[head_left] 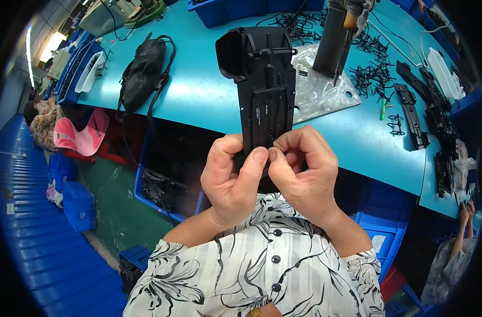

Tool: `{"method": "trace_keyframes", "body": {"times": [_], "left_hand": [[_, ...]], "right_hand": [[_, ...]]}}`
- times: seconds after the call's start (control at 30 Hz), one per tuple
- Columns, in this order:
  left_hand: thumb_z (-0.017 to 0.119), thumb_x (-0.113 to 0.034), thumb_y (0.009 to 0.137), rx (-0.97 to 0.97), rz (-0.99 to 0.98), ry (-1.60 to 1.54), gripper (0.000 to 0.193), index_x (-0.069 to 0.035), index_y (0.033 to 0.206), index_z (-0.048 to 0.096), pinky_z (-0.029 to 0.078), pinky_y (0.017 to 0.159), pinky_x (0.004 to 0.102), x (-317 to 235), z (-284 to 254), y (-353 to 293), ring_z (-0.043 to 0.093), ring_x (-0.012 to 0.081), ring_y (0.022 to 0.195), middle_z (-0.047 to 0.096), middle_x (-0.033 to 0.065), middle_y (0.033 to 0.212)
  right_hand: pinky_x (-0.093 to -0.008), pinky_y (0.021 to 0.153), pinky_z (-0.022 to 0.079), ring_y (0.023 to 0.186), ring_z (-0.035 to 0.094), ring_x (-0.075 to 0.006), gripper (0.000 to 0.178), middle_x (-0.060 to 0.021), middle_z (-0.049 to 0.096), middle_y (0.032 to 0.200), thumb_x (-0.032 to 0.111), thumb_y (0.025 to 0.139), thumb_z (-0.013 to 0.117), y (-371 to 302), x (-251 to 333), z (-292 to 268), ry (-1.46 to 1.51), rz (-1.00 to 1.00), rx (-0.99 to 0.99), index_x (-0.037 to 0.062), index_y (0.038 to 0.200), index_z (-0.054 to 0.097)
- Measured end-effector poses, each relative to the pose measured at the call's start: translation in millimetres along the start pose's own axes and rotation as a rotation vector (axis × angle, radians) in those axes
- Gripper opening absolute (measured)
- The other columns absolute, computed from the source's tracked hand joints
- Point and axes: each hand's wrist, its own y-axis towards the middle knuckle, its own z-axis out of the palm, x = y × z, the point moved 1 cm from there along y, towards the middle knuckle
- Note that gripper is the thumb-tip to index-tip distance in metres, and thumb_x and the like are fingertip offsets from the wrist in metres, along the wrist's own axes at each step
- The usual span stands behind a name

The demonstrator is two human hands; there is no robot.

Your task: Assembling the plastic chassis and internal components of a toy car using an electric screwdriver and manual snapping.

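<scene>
A long black moulded plastic part (267,100) stands out ahead of me, its boxy, hollow end away from my body. My left hand (231,177) grips the near end at its left edge, fingers curled behind and thumb on top. At the right corner of that end is my right hand (307,171), thumb and forefinger pressed together on the part. The two thumb tips almost meet. Whether a small piece sits between the right fingertips is hidden. Behind the part, a metal base plate (331,100) carries a dark upright post and a hanging tool with an orange-brown handle (351,21).
Small black plastic pieces (373,68) lie scattered across the turquoise table (199,79). To the left rests a black bag (144,74) with straps. Black assemblies (410,113) line the right side, near another person's hands (467,214). A blue crate (169,195) stands below the table edge.
</scene>
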Motion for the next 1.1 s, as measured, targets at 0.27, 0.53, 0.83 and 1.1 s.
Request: {"method": "trace_keyframes", "body": {"times": [0.27,0.53,0.83,1.1], "left_hand": [[0.059,-0.001,0.089,-0.025,-0.182,-0.102,0.016,0.003,0.104,0.056,0.047,0.072,0.0194,-13,1,8,0.055,0.0046,0.08,0.061,0.0036,0.094],[0.059,-0.001,0.089,-0.053,-0.085,-0.078,0.011,0.001,0.1,0.059,0.045,0.069,0.0175,-17,-7,16,0.053,0.003,0.078,0.06,0.0011,0.091],[0.058,-0.002,0.089,-0.137,-0.023,-0.138,0.012,0.001,0.101,0.058,0.044,0.066,0.0166,-22,-10,14,0.052,0.002,0.075,0.061,0.0007,0.091],[0.057,-0.004,0.09,-0.152,-0.082,-0.219,0.011,0.001,0.1,0.057,0.044,0.068,0.0179,-19,-13,14,0.052,0.0025,0.077,0.061,0.0009,0.091]], "right_hand": [[-0.0179,0.049,0.037,0.059,0.046,-0.0032,0.011,-0.0006,0.054,0.077,-0.003,0.077,0.066,0,7,4,-0.03,-0.05,-0.028,0.0008,0.081,0.056],[-0.0192,0.056,0.045,0.064,0.058,-0.0051,0.016,-0.0045,0.064,0.08,-0.004,0.081,0.064,8,11,16,0.042,-0.163,-0.06,-0.0027,0.097,0.06],[-0.015,0.056,0.043,0.067,0.056,-0.0016,0.012,0.0005,0.059,0.08,-0.005,0.082,0.063,8,22,26,0.054,-0.168,-0.038,-0.0016,0.093,0.058],[-0.0143,0.06,0.045,0.072,0.057,-0.0016,0.014,-0.0001,0.057,0.084,-0.008,0.082,0.061,7,15,29,0.109,-0.149,0.009,-0.0021,0.095,0.056]]}}
